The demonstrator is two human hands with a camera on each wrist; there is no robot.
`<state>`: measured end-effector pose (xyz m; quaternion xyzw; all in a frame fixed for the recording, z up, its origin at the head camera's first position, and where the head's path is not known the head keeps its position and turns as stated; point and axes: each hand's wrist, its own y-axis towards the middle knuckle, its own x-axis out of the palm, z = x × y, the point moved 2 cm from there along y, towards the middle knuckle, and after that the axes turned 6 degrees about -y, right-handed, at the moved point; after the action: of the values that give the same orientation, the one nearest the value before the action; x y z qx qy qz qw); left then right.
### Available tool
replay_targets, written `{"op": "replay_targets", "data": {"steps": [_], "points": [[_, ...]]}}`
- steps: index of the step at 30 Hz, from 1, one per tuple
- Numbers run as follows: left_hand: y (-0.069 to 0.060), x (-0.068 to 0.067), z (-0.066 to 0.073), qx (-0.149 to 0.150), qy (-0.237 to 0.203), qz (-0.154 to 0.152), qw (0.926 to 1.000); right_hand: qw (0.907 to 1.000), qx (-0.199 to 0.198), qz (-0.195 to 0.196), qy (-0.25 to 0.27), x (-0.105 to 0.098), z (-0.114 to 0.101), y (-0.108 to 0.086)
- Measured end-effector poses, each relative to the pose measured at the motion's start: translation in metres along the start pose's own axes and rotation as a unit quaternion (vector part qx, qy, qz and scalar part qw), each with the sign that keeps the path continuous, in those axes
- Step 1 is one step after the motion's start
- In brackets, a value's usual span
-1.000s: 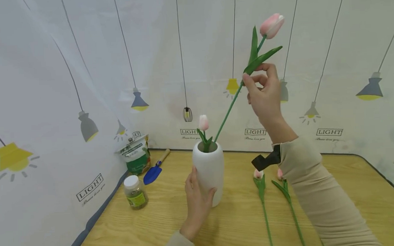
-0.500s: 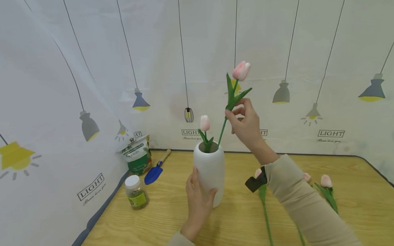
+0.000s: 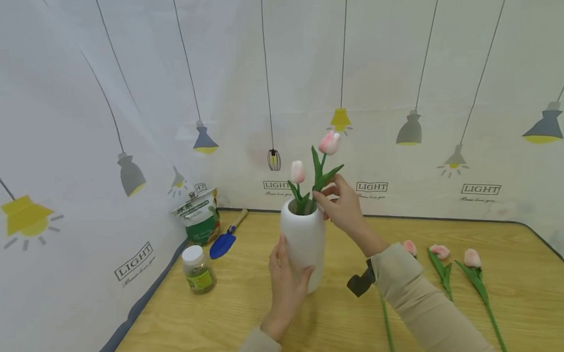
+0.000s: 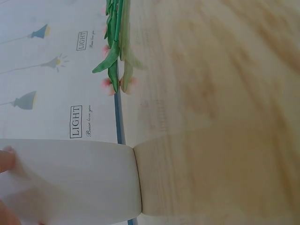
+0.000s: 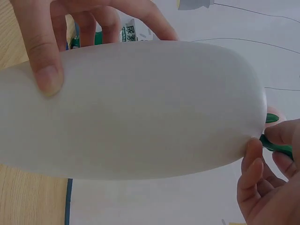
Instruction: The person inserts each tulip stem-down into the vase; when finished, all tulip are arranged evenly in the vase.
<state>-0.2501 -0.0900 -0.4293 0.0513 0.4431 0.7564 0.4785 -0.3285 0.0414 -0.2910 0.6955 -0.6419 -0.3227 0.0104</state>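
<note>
A tall white vase point(image 3: 305, 247) stands upright on the wooden table. My left hand point(image 3: 286, 290) grips its lower body, thumb on the near side and fingers around the left, as the right wrist view also shows. Beside the rim, my right hand point(image 3: 344, 207) pinches the stem of a pink tulip point(image 3: 329, 142) just below its leaves. That stem's lower part is hidden in the vase. Another pale pink tulip point(image 3: 298, 172) stands in the opening, a little lower and to the left. In the left wrist view, the vase point(image 4: 70, 183) shows with fingertips at its side.
Several loose pink tulips point(image 3: 472, 258) lie to the right, partly behind the right sleeve. On the left are a white-capped jar point(image 3: 199, 272), a blue trowel point(image 3: 223, 245) with a wooden handle, and a green-and-white bag point(image 3: 203, 220). A lamp-printed sheet point(image 3: 231, 69) hangs behind.
My right hand has come down and left to the vase rim, lowering the tulip's stem into the vase. The left hand keeps its hold on the vase.
</note>
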Motion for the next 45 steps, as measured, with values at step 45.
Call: {"op": "replay_targets", "data": {"steps": [45], "points": [[-0.001, 0.001, -0.001, 0.001, 0.01, 0.0, 1.0, 0.9958, 0.038, -0.01, -0.082, 0.007, 0.005, -0.008]]}}
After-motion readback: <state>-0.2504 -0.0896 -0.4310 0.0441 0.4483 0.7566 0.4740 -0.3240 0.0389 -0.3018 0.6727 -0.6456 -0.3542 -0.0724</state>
